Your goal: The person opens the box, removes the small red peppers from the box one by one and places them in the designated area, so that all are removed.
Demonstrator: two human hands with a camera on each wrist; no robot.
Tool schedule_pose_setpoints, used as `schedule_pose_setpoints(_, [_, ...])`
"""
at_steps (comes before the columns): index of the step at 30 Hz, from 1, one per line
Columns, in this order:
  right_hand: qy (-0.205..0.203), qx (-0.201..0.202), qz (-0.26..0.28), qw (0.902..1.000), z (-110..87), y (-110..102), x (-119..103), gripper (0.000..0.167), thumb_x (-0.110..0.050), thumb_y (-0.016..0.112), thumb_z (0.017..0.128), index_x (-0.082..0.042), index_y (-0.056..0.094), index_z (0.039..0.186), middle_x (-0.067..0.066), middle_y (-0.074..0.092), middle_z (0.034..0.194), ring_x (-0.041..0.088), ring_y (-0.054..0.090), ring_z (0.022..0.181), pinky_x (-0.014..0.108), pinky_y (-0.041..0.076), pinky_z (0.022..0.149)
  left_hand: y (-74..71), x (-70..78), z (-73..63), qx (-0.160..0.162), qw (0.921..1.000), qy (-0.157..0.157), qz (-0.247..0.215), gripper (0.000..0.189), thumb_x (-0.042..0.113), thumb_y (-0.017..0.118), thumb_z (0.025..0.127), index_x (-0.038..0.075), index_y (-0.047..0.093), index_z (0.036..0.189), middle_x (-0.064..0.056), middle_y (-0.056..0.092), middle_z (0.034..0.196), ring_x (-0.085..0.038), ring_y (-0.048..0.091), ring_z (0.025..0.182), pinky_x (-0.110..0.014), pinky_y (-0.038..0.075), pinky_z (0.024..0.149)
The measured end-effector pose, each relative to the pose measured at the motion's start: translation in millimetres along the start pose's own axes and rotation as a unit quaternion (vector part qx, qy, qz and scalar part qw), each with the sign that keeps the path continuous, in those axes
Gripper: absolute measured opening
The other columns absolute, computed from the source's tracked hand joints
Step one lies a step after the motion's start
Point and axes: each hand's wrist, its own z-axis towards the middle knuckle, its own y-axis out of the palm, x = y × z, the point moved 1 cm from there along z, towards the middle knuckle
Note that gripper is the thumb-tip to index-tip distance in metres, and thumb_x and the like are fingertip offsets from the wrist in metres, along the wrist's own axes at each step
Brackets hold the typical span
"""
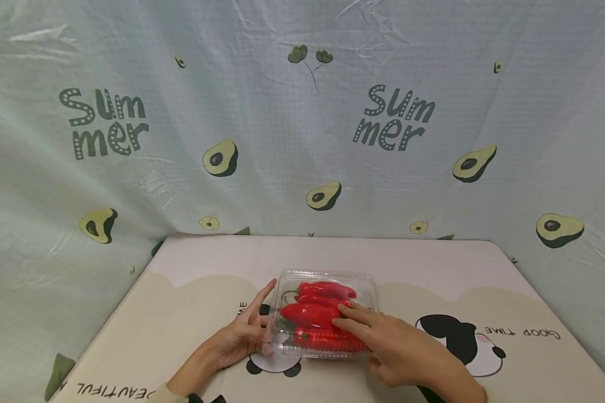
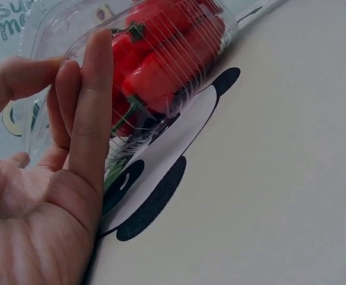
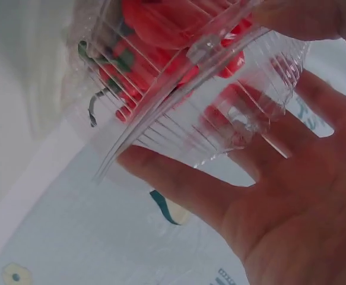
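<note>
A clear plastic clamshell box (image 1: 289, 280) stands on the table with several red peppers (image 1: 310, 314) inside. Green stems show through its ribbed wall in both wrist views. At the box's left side, my left hand (image 1: 237, 338) pinches the rim, with one finger pointing straight out past the corner. My right hand (image 1: 403, 347) lies over the right part of the lid, its fingers spread and nearly straight on the plastic. Seen from the right wrist, the thumb (image 3: 303, 18) is right at the rim while the other fingers reach across the lid.
The pale tablecloth (image 1: 196, 291) carries printed panda figures and lettering, partly covered by the box and hands. Behind the table and at both sides hangs a light green curtain (image 1: 262, 112) with avocado prints. The table's far edge runs just beyond the box.
</note>
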Motion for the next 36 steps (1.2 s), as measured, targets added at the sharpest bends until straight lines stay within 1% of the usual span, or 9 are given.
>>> schedule_pose_setpoints(3, [-0.003,0.011,-0.005,0.9999,0.0,1.1,0.9,0.089,-0.015,0.084,0.075,-0.029,0.048,0.155,-0.001,0.045,0.162,0.025,0.049,0.145,0.046,0.058,0.098,0.0,-0.5,0.0,-0.002,1.0000,0.001,0.001,0.110,-0.008,0.054,0.089,0.045,-0.006,0.163,-0.013,0.061,0.128,-0.024,0.062,0.115,-0.033,0.062,0.081])
schedule_pose_setpoints(5, [0.002,0.013,0.000,0.9999,0.6,2.9,-0.1,0.091,-0.013,0.085,0.075,-0.029,0.046,0.156,0.000,0.045,0.163,0.026,0.048,0.146,0.047,0.057,0.099,0.1,-0.9,0.3,-0.002,1.0000,0.002,0.001,0.109,-0.008,0.054,0.089,0.045,-0.006,0.163,-0.011,0.061,0.122,-0.022,0.061,0.111,-0.033,0.062,0.081])
schedule_pose_setpoints(7, [0.012,0.008,0.007,0.9999,1.6,5.0,-2.3,0.094,-0.012,0.086,0.075,-0.030,0.044,0.157,0.000,0.044,0.163,0.028,0.047,0.147,0.050,0.056,0.100,0.3,-1.0,0.7,-0.003,1.0000,0.001,0.001,0.109,-0.008,0.054,0.090,0.045,-0.006,0.163,-0.009,0.061,0.117,-0.020,0.061,0.107,-0.033,0.062,0.081])
schedule_pose_setpoints(10, [0.026,-0.003,0.014,0.9996,2.2,7.1,-5.5,0.098,-0.011,0.087,0.076,-0.032,0.039,0.160,0.000,0.042,0.164,0.030,0.045,0.149,0.052,0.056,0.100,0.5,-0.9,0.9,-0.004,1.0000,0.000,-0.001,0.109,-0.008,0.054,0.090,0.045,-0.007,0.163,-0.010,0.061,0.117,-0.021,0.060,0.108,-0.033,0.062,0.081])
schedule_pose_setpoints(14, [0.024,0.003,-0.001,0.9997,1.8,8.1,-6.6,0.099,-0.012,0.086,0.077,-0.032,0.038,0.160,0.001,0.045,0.163,0.031,0.048,0.146,0.047,0.059,0.094,0.1,-0.1,0.4,-0.003,1.0000,0.000,0.001,0.109,-0.008,0.054,0.090,0.046,-0.007,0.163,-0.017,0.059,0.132,-0.027,0.061,0.118,-0.033,0.062,0.081])
schedule_pose_setpoints(20, [0.005,0.020,-0.029,0.9994,1.6,7.3,-5.3,0.091,-0.012,0.084,0.078,-0.028,0.044,0.157,0.003,0.052,0.157,0.030,0.056,0.140,0.038,0.062,0.087,0.4,-0.5,-0.4,-0.003,1.0000,-0.003,-0.001,0.109,-0.008,0.054,0.090,0.046,-0.007,0.163,-0.018,0.056,0.138,-0.027,0.059,0.121,-0.032,0.062,0.082])
schedule_pose_setpoints(29, [0.002,0.014,-0.082,0.9965,0.4,14.6,-10.6,0.091,-0.016,0.084,0.082,-0.031,0.039,0.160,0.004,0.046,0.162,0.032,0.050,0.145,0.050,0.060,0.090,-0.3,-1.8,-1.9,-0.012,0.9998,0.000,-0.014,0.107,-0.008,0.052,0.092,0.047,-0.008,0.163,-0.019,0.054,0.147,-0.033,0.058,0.130,-0.031,0.062,0.082])
schedule_pose_setpoints(33, [-0.001,0.019,-0.089,0.9958,2.4,14.1,-10.7,0.091,-0.017,0.086,0.081,-0.028,0.041,0.159,0.006,0.049,0.160,0.033,0.053,0.142,0.045,0.062,0.088,-0.4,-1.8,-1.6,-0.018,0.9997,0.005,-0.014,0.107,-0.008,0.051,0.091,0.046,-0.008,0.163,-0.018,0.056,0.145,-0.030,0.060,0.125,-0.031,0.062,0.081])
schedule_pose_setpoints(36, [-0.016,0.046,-0.101,0.9937,4.9,12.2,-8.2,0.086,-0.019,0.088,0.078,-0.027,0.047,0.153,0.004,0.060,0.149,0.027,0.069,0.121,0.036,0.063,0.078,-0.6,-1.9,-0.5,-0.022,0.9996,0.012,-0.012,0.107,-0.008,0.052,0.091,0.045,-0.007,0.163,-0.010,0.063,0.128,-0.017,0.063,0.103,-0.030,0.062,0.079])
